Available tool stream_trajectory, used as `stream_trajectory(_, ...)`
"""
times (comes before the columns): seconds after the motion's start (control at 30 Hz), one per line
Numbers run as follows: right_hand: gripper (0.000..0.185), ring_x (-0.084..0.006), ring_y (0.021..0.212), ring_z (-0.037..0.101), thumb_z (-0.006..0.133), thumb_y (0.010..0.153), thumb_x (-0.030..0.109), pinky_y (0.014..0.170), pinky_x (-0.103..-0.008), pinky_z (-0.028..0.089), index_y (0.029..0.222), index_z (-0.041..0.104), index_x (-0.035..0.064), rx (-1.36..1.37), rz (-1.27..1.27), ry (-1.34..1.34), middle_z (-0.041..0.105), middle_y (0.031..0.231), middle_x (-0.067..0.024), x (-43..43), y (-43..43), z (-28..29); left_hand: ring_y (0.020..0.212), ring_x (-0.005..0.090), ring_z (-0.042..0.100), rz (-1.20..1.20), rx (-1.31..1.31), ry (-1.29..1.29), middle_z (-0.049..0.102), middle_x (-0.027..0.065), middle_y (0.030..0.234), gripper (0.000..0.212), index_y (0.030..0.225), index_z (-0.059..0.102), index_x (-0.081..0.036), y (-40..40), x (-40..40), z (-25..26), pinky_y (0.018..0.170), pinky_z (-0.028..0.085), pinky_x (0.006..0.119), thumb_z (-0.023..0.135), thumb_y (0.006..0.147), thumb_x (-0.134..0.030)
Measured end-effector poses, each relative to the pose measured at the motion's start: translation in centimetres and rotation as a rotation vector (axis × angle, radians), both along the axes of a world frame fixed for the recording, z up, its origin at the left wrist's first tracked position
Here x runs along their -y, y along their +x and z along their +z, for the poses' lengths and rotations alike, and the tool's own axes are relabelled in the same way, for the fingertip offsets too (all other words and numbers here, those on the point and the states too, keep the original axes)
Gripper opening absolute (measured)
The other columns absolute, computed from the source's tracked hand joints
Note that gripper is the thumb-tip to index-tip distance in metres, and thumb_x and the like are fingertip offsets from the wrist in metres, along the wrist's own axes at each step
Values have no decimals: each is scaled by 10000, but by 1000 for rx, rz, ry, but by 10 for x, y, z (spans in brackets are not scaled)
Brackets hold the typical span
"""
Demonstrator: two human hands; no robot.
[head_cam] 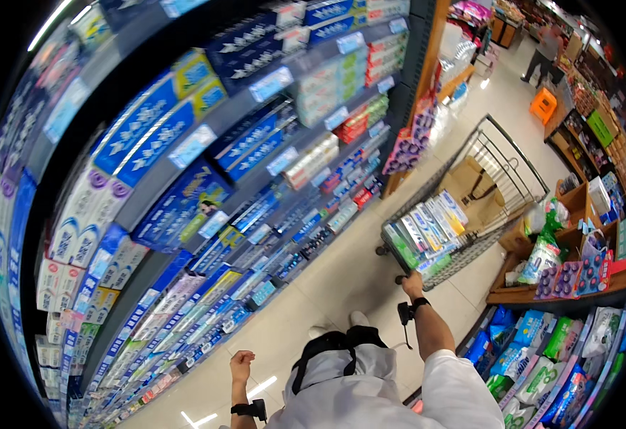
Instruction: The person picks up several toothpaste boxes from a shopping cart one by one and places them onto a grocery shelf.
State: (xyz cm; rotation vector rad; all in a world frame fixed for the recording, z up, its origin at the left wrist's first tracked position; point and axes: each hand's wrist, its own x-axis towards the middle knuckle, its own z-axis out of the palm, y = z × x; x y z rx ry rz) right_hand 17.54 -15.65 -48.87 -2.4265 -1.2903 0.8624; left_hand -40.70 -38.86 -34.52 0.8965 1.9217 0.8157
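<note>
My right hand point(412, 284) grips the near rim of a metal shopping cart point(455, 264). Several small cartons point(432, 221), mostly white with blue, green and yellow, lie at the cart's near end. Behind them is a beige panel point(471, 185) with dark straps, and the wire frame rises at the far end. My left hand point(242, 363) hangs over the floor beside the lower shelves, its fingers curled in and nothing visible in it. A black band with a small device point(410, 312) sits on my right wrist, and a similar one point(249, 409) on my left.
Tall shelves point(270, 84) of boxed toothpaste line the left side. On the right, a wooden display point(570, 294) holds bagged goods above packs of wipes point(534, 343). An orange stool point(543, 104) and a person point(544, 52) are farther down the tiled aisle point(313, 292).
</note>
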Motion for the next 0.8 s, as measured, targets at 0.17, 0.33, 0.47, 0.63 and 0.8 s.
stream_trajectory(0.17, 678, -411, 1280, 446, 687, 784, 211, 1075, -445, 374, 1348, 417, -51, -76, 33, -7, 477, 1357, -274, -3, 25, -25, 838, 147, 668, -32, 83, -207, 708, 47, 896, 112, 938, 657, -54, 61, 0, 6, 728, 493, 278, 548, 947, -77)
stream_trajectory(0.33, 521, -408, 1164, 558, 675, 773, 201, 1021, -430, 432, 1222, 578, -45, -102, 70, 2, 605, 1201, -278, 9, 39, -43, 896, 150, 662, -147, 99, -291, 705, 44, 955, 116, 971, 648, -67, 102, -12, 19, 773, 488, 292, 549, 962, -127)
stream_trajectory(0.47, 468, -420, 1103, 584, 663, 761, 170, 953, -447, 474, 1183, 592, -20, -64, 78, 2, 620, 1163, -270, 13, 39, -43, 881, 144, 659, -145, 100, -314, 707, 39, 949, 123, 973, 655, -61, 118, -16, 22, 766, 481, 285, 570, 961, -149)
stream_trajectory(0.63, 465, -415, 1131, 556, 656, 769, 143, 977, -454, 453, 1186, 572, -44, -101, 91, 28, 605, 1161, -266, 19, 37, -35, 872, 147, 664, -138, 142, -315, 712, 41, 949, 130, 981, 661, -57, 122, -15, 22, 753, 479, 283, 585, 955, -159)
stream_trajectory(0.8, 497, -407, 1181, 519, 668, 780, 165, 1006, -449, 430, 1209, 552, -56, -130, 69, -5, 575, 1221, -262, 28, 28, -29, 880, 150, 666, -96, 145, -320, 712, 48, 958, 145, 998, 657, -64, 118, -2, 19, 747, 483, 284, 596, 961, -190)
